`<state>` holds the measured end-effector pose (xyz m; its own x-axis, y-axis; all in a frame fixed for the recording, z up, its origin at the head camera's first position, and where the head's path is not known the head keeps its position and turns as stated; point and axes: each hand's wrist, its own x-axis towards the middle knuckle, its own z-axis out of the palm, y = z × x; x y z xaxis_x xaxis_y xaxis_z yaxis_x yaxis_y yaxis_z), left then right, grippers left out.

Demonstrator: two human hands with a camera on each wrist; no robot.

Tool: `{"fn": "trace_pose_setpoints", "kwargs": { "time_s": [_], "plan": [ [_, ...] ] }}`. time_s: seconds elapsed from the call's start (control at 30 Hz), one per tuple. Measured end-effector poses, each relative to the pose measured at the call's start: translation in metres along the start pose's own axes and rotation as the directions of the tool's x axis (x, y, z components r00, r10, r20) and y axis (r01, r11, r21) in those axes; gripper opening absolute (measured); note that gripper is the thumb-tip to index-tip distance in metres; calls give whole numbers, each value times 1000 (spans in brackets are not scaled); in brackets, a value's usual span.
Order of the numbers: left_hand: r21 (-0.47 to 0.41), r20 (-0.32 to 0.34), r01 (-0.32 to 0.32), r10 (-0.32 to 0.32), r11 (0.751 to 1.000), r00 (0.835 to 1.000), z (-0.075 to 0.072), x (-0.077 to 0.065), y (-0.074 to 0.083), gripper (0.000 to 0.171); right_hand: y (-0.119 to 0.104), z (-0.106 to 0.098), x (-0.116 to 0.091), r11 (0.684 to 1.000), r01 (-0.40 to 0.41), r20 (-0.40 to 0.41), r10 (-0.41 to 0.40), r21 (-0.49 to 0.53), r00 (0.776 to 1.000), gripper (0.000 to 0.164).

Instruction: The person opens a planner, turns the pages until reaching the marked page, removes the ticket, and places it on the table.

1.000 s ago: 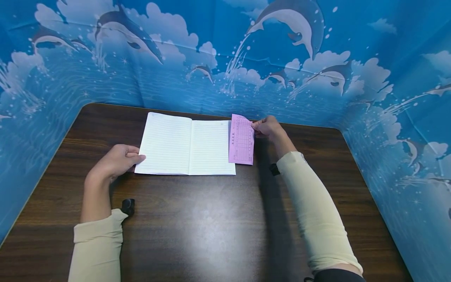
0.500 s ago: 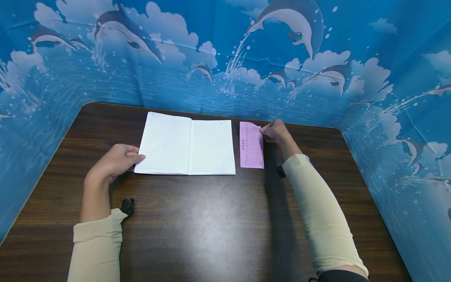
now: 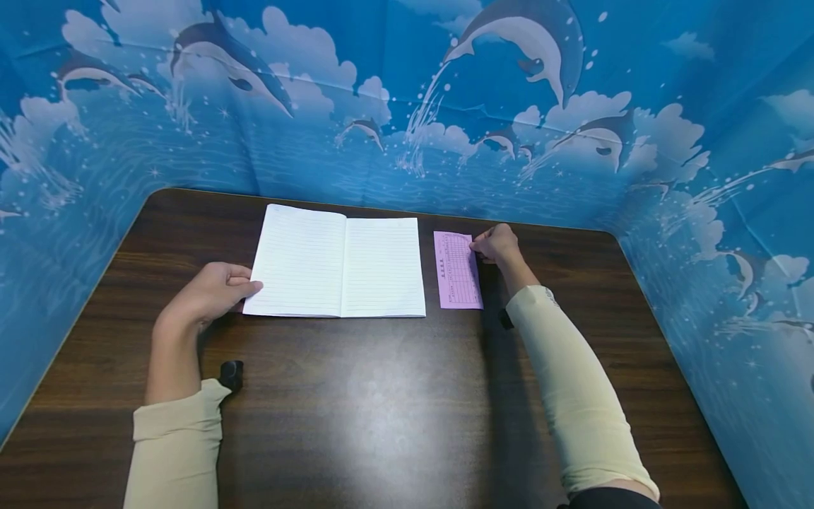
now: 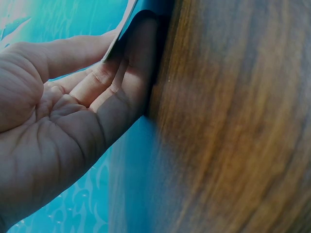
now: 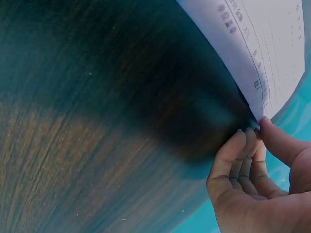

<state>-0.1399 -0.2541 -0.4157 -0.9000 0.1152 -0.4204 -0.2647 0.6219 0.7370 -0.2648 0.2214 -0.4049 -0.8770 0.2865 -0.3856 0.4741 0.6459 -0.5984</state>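
Note:
An open notebook (image 3: 343,265) with blank lined pages lies toward the back of the table. My left hand (image 3: 216,286) grips its left edge, thumb on top of the page and fingers underneath; the left wrist view shows that edge of the notebook (image 4: 119,34) between thumb and fingers. To the notebook's right is a pink printed form slip (image 3: 459,272), apart from the notebook. My right hand (image 3: 499,244) pinches the slip's far right corner. In the right wrist view, thumb and fingertips of the right hand (image 5: 260,165) meet at the corner of the slip (image 5: 262,63).
The dark wood-grain table (image 3: 381,410) stretches from the notebook toward the person. A blue curtain (image 3: 381,127) printed with dolphins hangs along the table's back and sides. Small black devices sit at both wrists, one at the left cuff (image 3: 231,375).
The pink slip, first overlapping the notebook's right page, has moved right off it and then slightly nearer, held by my right hand. The left hand and notebook stay in place.

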Motion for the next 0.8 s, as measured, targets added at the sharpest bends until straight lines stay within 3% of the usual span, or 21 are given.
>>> {"fn": "trace_pose_setpoints", "kwargs": {
  "time_s": [0.23,0.5,0.8],
  "plan": [
    [-9,-3,1,-1,1000,1000,0,0,0,50,0,3,-3,1000,12,-34,-13,-19,999,19],
    [16,0,-28,28,999,1000,-1,-1,2,37,0,4,-9,996,39,-33,-42,-84,999,30],
    [31,-30,-65,66,997,997,-4,-7,7,54,1,9,-12,987,58,-79,-70,-147,994,30]
  ]
}}
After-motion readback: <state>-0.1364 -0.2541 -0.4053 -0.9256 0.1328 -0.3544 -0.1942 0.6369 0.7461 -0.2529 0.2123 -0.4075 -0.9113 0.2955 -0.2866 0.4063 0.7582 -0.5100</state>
